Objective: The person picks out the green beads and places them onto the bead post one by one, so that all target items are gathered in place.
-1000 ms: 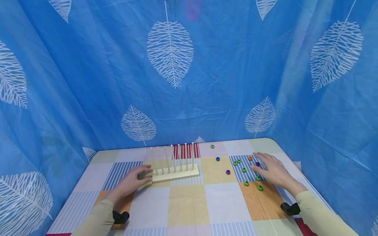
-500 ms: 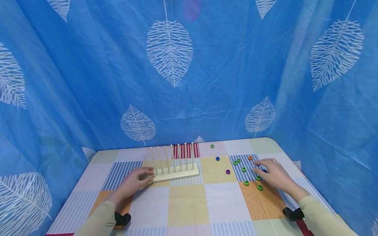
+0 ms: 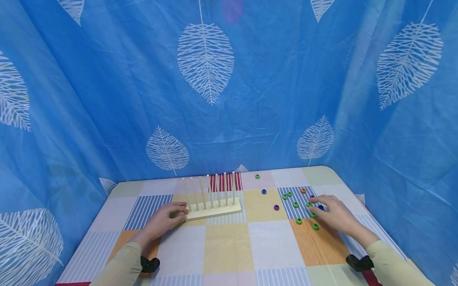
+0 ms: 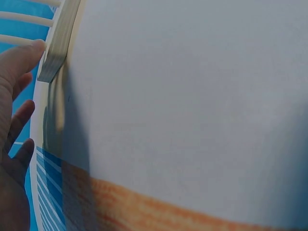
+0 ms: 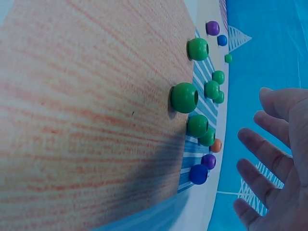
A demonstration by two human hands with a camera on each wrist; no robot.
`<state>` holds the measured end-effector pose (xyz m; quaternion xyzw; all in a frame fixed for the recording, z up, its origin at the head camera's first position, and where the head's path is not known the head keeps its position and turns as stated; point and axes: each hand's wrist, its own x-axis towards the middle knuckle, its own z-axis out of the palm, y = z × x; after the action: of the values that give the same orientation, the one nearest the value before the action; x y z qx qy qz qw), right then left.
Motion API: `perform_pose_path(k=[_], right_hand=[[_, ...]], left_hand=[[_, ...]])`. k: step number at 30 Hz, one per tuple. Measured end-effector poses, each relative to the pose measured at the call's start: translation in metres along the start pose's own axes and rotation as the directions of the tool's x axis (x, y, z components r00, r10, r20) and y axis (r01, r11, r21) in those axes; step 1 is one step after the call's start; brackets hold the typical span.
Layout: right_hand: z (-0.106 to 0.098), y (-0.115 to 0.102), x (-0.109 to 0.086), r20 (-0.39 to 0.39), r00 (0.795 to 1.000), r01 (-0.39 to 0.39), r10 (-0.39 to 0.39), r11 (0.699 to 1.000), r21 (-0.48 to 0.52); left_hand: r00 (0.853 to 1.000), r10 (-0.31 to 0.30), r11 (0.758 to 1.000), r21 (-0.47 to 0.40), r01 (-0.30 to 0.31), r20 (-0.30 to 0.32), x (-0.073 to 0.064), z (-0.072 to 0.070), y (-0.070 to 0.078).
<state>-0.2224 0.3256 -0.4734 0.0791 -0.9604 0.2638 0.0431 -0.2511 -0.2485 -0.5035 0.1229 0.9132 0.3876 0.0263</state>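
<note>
A pale wooden rack with several upright bare pegs stands left of centre in the head view. At its left end is my left hand, thumb and forefinger touching the base, the other fingers loosely spread in the left wrist view. My right hand hovers over beads at the right, fingers relaxed and nothing held. Beneath and around it lie several green beads, an orange bead, a dark blue bead and a purple bead. In the head view its fingers partly cover the dark blue and purple beads.
Further left lie another purple bead, a blue bead and a lone green bead near the back edge. A patchwork cloth covers the table. Blue leaf-print curtain hangs behind and at both sides.
My right hand has drawn back slightly towards me, its fingers bending a little, and the dark blue bead beside it has come into sight. My left hand has moved slightly right onto the rack's end.
</note>
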Motion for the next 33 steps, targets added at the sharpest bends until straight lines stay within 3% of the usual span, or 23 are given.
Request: perform_pose_path(k=[14,26,33], right_hand=[[-0.007,0.008,-0.003,0.087,0.995,-0.042,0.038,0.998,0.047],[-0.007,0.017,-0.01,0.144,0.989,-0.048,0.031,0.992,0.115],[-0.007,0.018,-0.017,0.178,0.981,-0.108,0.082,0.984,0.139]], left_hand=[[1.0,0.013,0.999,0.04,-0.013,0.004,0.0,0.001,-0.001],[1.0,0.008,1.0,-0.014,-0.008,0.016,0.001,0.002,-0.004],[0.999,0.023,1.0,-0.006,-0.023,0.022,0.001,0.004,-0.004]])
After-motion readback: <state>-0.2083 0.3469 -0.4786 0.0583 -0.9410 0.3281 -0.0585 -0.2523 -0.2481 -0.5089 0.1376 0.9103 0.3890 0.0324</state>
